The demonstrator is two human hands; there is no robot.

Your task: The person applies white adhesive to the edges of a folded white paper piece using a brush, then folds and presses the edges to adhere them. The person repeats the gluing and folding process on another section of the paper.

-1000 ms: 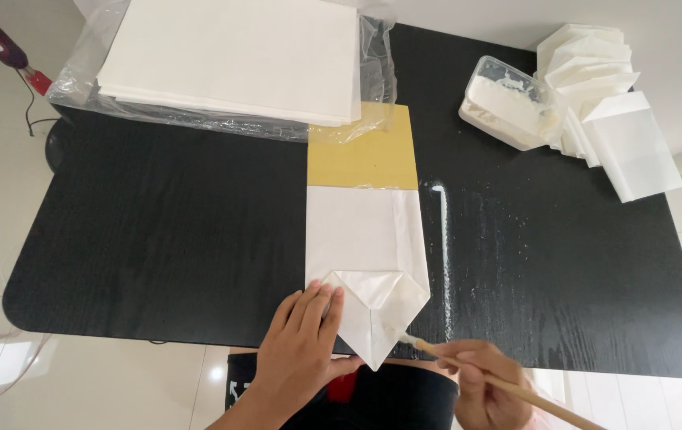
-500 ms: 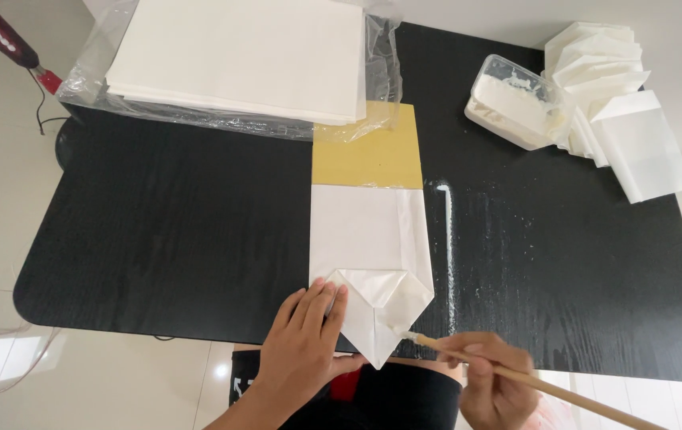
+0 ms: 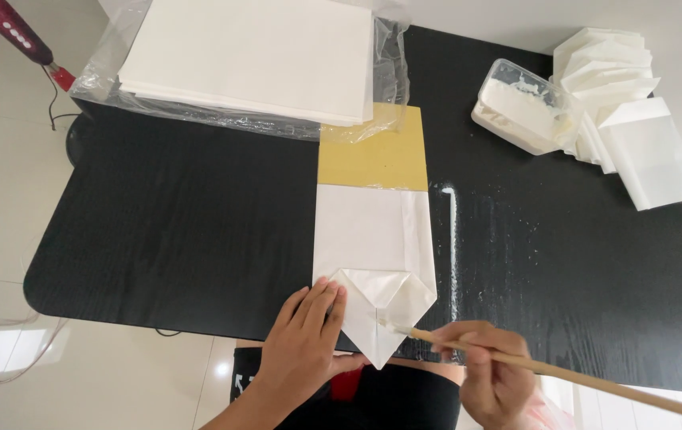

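Note:
A white paper bag point(image 3: 373, 239) lies flat on the black table point(image 3: 182, 239), its folded bottom forming a point at the near edge. My left hand point(image 3: 305, 346) presses flat on the left side of that folded point. My right hand point(image 3: 491, 378) grips a long wooden brush point(image 3: 564, 374), whose tip touches the fold's right flap. A mustard-yellow board point(image 3: 373, 155) sticks out from under the bag's far end.
A stack of white sheets point(image 3: 253, 56) in clear plastic wrap lies at the far left. A clear tub of white paste point(image 3: 520, 107) and a pile of folded white bags point(image 3: 628, 127) sit at the far right. Paste smears point(image 3: 452, 239) streak the table beside the bag.
The brush tip has shifted slightly left onto the folded flap. My left hand stays pressed in the same place.

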